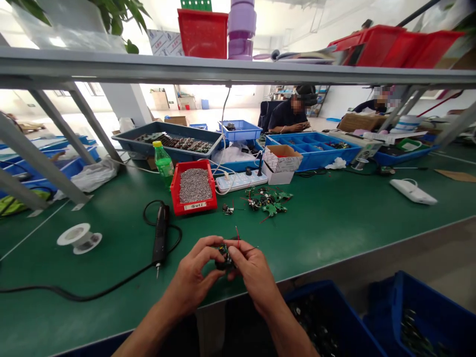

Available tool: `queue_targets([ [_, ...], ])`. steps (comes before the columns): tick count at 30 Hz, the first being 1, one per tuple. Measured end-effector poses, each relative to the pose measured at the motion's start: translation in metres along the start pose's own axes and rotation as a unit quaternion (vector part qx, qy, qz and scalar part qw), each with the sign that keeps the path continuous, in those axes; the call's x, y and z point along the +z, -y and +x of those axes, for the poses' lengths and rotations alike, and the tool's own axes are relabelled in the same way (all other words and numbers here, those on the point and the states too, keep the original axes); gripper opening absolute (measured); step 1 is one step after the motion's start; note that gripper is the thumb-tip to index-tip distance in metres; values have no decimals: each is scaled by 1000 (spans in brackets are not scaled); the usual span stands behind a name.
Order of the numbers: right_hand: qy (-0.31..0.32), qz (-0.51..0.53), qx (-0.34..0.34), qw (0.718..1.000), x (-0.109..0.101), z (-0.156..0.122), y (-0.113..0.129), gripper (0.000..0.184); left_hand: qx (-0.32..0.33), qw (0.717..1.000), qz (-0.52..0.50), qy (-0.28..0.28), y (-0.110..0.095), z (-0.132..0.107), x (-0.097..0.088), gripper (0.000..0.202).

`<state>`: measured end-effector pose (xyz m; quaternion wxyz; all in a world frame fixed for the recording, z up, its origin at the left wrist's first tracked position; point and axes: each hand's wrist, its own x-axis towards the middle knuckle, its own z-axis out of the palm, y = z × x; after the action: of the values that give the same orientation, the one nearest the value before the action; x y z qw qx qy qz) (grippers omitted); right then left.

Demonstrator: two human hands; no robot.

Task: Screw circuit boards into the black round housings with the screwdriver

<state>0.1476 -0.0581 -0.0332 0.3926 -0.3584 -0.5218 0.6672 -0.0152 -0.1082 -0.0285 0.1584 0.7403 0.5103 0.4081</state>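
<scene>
Circuit-board assembly (222, 252) held between the two hands, above the near part of the green bench (316, 238). Mostly covered by fingers; dark body, some green showing. Long axis: cannot tell, too much hidden. Red wire (237, 234) rises from beside the right thumb, pointing up and away from the wearer, tip leaning slightly left.

Left hand (191, 272): fingers curled in from the left, tips closed on the left side of the assembly. Right hand (255, 267): clamped on its right side, thumb laid over the near face, fingers behind.

Left of the left hand: black electric screwdriver (161, 233) lying on the bench, long axis running near to far, bit toward the wearer, cord trailing off left. Farther left, white spool (80, 239), on its side.

Straight beyond the hands: small loose component (228, 209) with a red lead. Past the left hand, a red bin (182, 208) of small metal pieces (194, 184); green bottle (163, 163), upright, just beside its far left corner. Beyond and right of the right hand: heap of green boards (273, 207), pointing various ways, red leads among them. White power strip (241, 181) behind that heap.
</scene>
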Motion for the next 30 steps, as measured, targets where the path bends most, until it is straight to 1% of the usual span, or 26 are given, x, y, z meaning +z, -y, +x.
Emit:
queue_targets([
  [2,-20,22,7,1000,4,-1,0,43,40,999,22,-25,4,-7,2,20],
  [6,-48,50,20,997,11,-6,0,44,125,988,59,-66,13,-20,3,25],
  [8,-52,55,26,997,14,-7,0,44,144,985,66,-71,16,-25,1,24],
  [9,-55,57,30,996,15,-8,0,44,144,985,68,-69,17,-26,0,24],
  [12,-58,59,43,996,16,-11,0,45,120,990,57,-54,19,-28,-6,29],
  [15,-32,56,52,997,15,-18,-1,44,86,996,-1,-27,20,-30,-13,33],
  [18,-6,55,48,997,11,-27,-5,40,19,995,-95,0,16,-35,-19,26],
  [21,10,93,76,993,3,-30,-14,43,-52,983,-170,37,10,-42,-26,15],
  [22,5,96,82,992,-2,-29,-16,43,-71,979,-187,49,8,-44,-28,11],
  [23,-16,83,74,994,-7,-26,-19,43,-88,974,-201,54,8,-46,-30,7],
  [24,-51,48,49,996,-13,-21,-20,42,-103,971,-211,52,9,-48,-31,5],
  [25,-91,-8,9,996,-19,-14,-21,39,-119,968,-215,41,10,-50,-32,6],
  [26,-127,-81,-40,988,-25,-7,-20,35,-136,967,-214,21,13,-52,-32,9],
  [27,-145,-163,-89,972,-31,0,-19,36,-150,966,-208,-2,17,-53,-32,11],
  [28,-139,-244,-126,951,-36,7,-17,44,-162,966,-198,-25,21,-55,-32,12],
  [29,-110,-317,-147,930,-40,14,-14,56,-171,967,-183,-45,26,-56,-30,12],
  [30,-69,-379,-152,910,-42,20,-12,66,-179,968,-167,-61,31,-57,-29,12],
])
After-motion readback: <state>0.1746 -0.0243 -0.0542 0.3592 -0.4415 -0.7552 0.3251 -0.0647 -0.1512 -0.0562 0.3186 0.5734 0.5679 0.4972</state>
